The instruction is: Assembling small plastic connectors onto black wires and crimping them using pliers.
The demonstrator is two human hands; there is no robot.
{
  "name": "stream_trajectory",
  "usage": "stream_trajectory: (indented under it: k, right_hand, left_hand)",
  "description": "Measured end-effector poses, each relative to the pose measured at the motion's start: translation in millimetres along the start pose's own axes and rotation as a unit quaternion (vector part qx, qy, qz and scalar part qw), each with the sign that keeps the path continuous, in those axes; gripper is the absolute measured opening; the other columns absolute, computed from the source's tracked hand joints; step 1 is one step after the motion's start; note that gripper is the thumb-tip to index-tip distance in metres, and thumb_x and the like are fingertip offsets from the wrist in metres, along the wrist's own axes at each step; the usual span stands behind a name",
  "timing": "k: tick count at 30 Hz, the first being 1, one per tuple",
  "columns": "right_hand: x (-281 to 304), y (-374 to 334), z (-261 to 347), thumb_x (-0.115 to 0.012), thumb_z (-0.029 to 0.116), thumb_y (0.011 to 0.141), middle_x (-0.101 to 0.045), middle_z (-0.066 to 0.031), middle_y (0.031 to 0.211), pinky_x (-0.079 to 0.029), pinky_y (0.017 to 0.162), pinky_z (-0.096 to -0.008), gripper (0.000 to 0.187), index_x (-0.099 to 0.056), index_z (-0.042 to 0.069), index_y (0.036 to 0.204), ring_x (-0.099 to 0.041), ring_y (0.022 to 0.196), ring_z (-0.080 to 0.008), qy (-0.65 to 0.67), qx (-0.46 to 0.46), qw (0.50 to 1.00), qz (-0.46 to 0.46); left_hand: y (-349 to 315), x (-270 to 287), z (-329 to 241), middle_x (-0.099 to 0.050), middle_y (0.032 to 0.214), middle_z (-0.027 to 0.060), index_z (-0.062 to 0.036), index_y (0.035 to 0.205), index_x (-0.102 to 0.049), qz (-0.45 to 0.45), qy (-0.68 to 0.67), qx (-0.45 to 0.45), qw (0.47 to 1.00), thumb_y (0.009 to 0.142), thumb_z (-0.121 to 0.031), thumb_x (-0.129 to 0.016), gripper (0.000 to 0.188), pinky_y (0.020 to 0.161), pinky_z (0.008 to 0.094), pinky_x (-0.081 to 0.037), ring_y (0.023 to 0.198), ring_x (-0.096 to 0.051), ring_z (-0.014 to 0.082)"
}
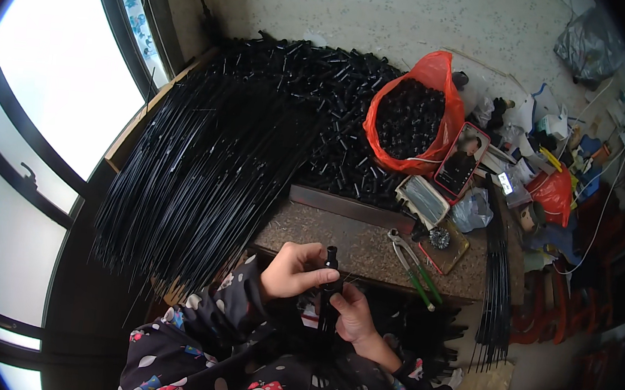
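Observation:
In front of my body, at the table's near edge, a black tubular piece with a ringed neck (332,257) stands upright between my hands. My left hand (296,270) pinches its upper part between thumb and fingers. Lower down, my right hand (353,315) closes round the dark shaft below it, where details are lost against the dark clothing. Left of my hands lies a big bundle of long thin black rods (194,176), their ends hanging over the table's edge. Behind them is a heap of short black tubes (338,85).
A red plastic bag (374,129) full of small black parts stands at the back. Beside it leans a phone (462,160). Green-handled pincers (416,269) lie on the brown table (309,228). More black rods (495,303) hang at the right, near clutter. A window (45,79) is at left.

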State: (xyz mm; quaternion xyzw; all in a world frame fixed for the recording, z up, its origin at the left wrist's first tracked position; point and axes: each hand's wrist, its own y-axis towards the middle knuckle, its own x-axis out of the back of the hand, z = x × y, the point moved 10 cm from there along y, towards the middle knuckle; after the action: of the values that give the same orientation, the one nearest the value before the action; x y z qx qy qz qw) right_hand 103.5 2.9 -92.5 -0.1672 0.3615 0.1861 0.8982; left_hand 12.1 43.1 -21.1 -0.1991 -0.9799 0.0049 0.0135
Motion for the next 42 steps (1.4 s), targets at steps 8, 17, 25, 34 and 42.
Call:
stream_trajectory:
  k: [8,17,25,34,42]
  right_hand:
    - [24.6,3.1,2.4,-0.063,0.019,0.083,-0.059,-0.0028,0.098,-0.046,0.081,-0.0297,0.026,-0.055,0.005,0.104,-0.056,0.090,-0.0132,-0.060,0.077,0.995,-0.015]
    - [22.9,2.8,-0.3,-0.063,0.022,0.083,-0.059,-0.0058,0.098,-0.048,0.073,-0.0306,0.029,-0.054,0.005,0.105,-0.057,0.087,-0.0178,-0.059,0.080,0.995,-0.003]
    - [24.4,1.1,5.6,-0.065,0.026,0.081,-0.059,-0.0066,0.096,-0.048,0.069,-0.0310,0.040,-0.053,0.005,0.113,-0.058,0.079,-0.0181,-0.051,0.065,0.997,0.005]
    - [6.8,-2.7,4.1,-0.065,0.026,0.081,-0.058,-0.0078,0.084,-0.047,0.063,-0.0300,0.044,-0.050,0.002,0.115,-0.057,0.072,-0.0182,-0.025,0.042,0.997,0.059]
    - [-15.6,-6.6,-2.2,-0.064,0.026,0.081,-0.058,-0.0083,0.074,-0.045,0.062,-0.0293,0.027,-0.058,0.001,0.090,-0.056,0.068,-0.0189,-0.059,0.008,0.986,0.158]
  left_hand:
    - [-13.8,-15.0,-36.4,-0.056,0.093,0.0097,0.0000,0.106,-0.055,-0.007,0.161,-0.170,0.972,0.070,-0.017,-0.074,0.044,0.076,0.0301,-0.045,0.086,-0.056,0.0201]
    - [-15.7,-9.4,-31.5,-0.057,0.089,0.0144,-0.0001,0.107,-0.054,-0.028,0.183,-0.168,0.968,0.069,-0.012,-0.070,0.043,0.076,0.0357,-0.044,0.084,-0.054,0.0297]
    - [-15.5,-13.7,2.3,-0.063,0.078,0.0066,-0.0034,0.092,-0.060,-0.050,-0.143,-0.121,0.981,0.074,-0.008,-0.070,0.022,0.100,0.0396,-0.030,0.078,-0.060,0.0203]
    - [-23.7,-9.2,-27.5,-0.064,0.071,0.0000,-0.0076,0.077,-0.060,0.001,0.029,-0.266,0.963,0.079,-0.011,-0.065,0.006,0.095,0.0408,-0.030,0.079,-0.059,0.0158]
    - [-22.1,-12.6,-34.2,-0.062,0.072,0.0007,-0.0089,0.074,-0.062,0.071,-0.054,-0.277,0.957,0.075,-0.014,-0.070,0.009,0.095,0.0403,-0.028,0.078,-0.053,0.0171]
